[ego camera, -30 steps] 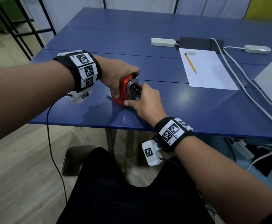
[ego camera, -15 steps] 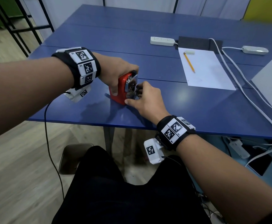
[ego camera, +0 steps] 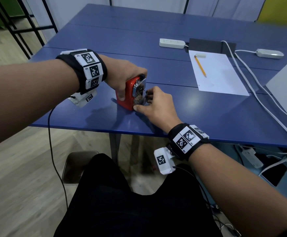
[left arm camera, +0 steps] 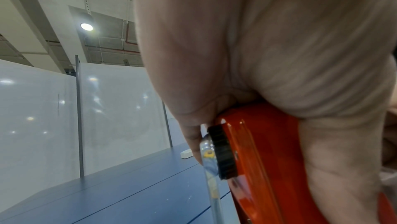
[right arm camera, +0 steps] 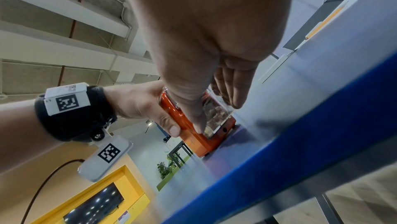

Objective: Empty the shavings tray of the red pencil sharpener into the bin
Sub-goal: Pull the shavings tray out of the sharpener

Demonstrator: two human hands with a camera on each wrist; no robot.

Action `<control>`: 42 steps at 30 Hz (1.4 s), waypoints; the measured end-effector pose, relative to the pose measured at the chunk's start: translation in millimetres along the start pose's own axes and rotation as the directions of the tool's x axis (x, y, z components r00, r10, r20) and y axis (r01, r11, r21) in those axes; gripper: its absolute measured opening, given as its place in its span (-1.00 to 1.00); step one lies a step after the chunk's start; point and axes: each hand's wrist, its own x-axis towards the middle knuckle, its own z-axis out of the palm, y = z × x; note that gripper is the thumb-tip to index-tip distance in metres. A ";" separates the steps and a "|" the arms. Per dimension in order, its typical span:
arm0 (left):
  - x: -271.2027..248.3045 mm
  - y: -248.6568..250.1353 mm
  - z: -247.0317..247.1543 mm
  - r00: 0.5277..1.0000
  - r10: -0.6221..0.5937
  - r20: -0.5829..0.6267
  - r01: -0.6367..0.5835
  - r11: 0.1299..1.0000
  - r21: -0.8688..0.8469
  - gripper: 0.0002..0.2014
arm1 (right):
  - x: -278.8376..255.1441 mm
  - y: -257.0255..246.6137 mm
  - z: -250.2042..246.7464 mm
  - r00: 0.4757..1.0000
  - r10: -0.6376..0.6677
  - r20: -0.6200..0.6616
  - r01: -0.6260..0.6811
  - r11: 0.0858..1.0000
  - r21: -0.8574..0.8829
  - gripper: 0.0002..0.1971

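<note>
The red pencil sharpener (ego camera: 124, 94) stands on the blue table (ego camera: 199, 113) near its front edge. My left hand (ego camera: 122, 77) grips it from above, thumb down the near side. In the left wrist view the red body (left arm camera: 257, 159) fills the space under my palm. My right hand (ego camera: 154, 104) pinches the clear shavings tray (ego camera: 138, 100) at the sharpener's front, thumb on one side and fingers on the other. The tray (right arm camera: 217, 113) sticks partly out and holds brown shavings. The bin (ego camera: 74, 165) sits on the floor under the table, left of my knee.
A sheet of white paper (ego camera: 219, 77) with a yellow pencil (ego camera: 200, 65) and an eraser (ego camera: 200, 55) lies to the right. A power strip (ego camera: 171, 43) and white cables (ego camera: 259, 93) lie behind and along the right. A black cable (ego camera: 54, 151) hangs from my left wrist.
The tray has slid a little way out of the sharpener with my right hand, so shavings now show. My left hand keeps its grip on the body.
</note>
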 end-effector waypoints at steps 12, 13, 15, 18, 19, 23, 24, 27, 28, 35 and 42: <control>-0.8 -1.8 2.7 1.000 -0.003 -0.017 0.002 1.000 -0.007 -0.17 | 3.3 -13.9 -4.3 0.997 -0.050 0.062 0.054 0.997 -0.058 -0.24; -1.2 -1.6 3.0 1.000 -0.003 -0.018 0.002 1.000 -0.011 -0.17 | 4.0 -14.9 -3.4 0.997 -0.050 0.062 0.054 0.996 -0.070 -0.29; -1.5 -1.8 4.2 1.000 -0.006 -0.020 0.006 1.000 -0.023 -0.18 | 3.6 -15.1 -1.3 0.997 -0.046 0.060 0.051 0.995 -0.087 -0.34; -2.7 -1.2 4.5 1.000 -0.016 -0.018 0.015 0.999 -0.031 -0.18 | 1.8 -14.2 -1.0 0.998 -0.043 0.049 0.048 0.995 -0.093 -0.35; -3.2 -0.9 4.2 1.000 -0.016 -0.016 0.015 0.999 -0.033 -0.18 | 1.3 -14.2 -1.5 0.998 -0.042 0.047 0.046 0.995 -0.094 -0.36; -3.2 0.0 3.9 1.000 -0.018 -0.016 0.017 0.999 -0.032 -0.17 | 0.1 -14.0 -3.7 0.998 -0.037 0.045 0.042 0.994 -0.098 -0.36; -2.9 0.5 4.2 1.000 -0.020 -0.017 0.020 0.999 -0.031 -0.17 | -0.6 -12.8 -4.7 0.998 -0.035 0.044 0.039 0.995 -0.097 -0.35; -3.2 1.2 4.5 1.000 -0.026 -0.015 0.025 0.999 -0.031 -0.16 | -3.9 -8.7 -7.5 0.999 -0.025 0.041 0.029 0.994 -0.102 -0.28; -3.4 1.1 4.5 1.000 -0.027 -0.014 0.027 0.999 -0.032 -0.16 | -4.8 -7.8 -8.4 0.999 -0.024 0.041 0.028 0.994 -0.103 -0.26; -6.0 2.6 3.1 0.999 -0.030 -0.019 0.029 0.999 -0.044 -0.18 | -6.2 -8.7 -12.8 0.999 -0.005 0.045 0.010 0.994 -0.108 -0.24; -5.3 2.3 2.6 0.999 -0.028 -0.018 0.027 0.999 -0.024 -0.16 | -8.8 -6.8 -15.0 0.999 -0.008 0.032 0.012 0.994 -0.107 -0.26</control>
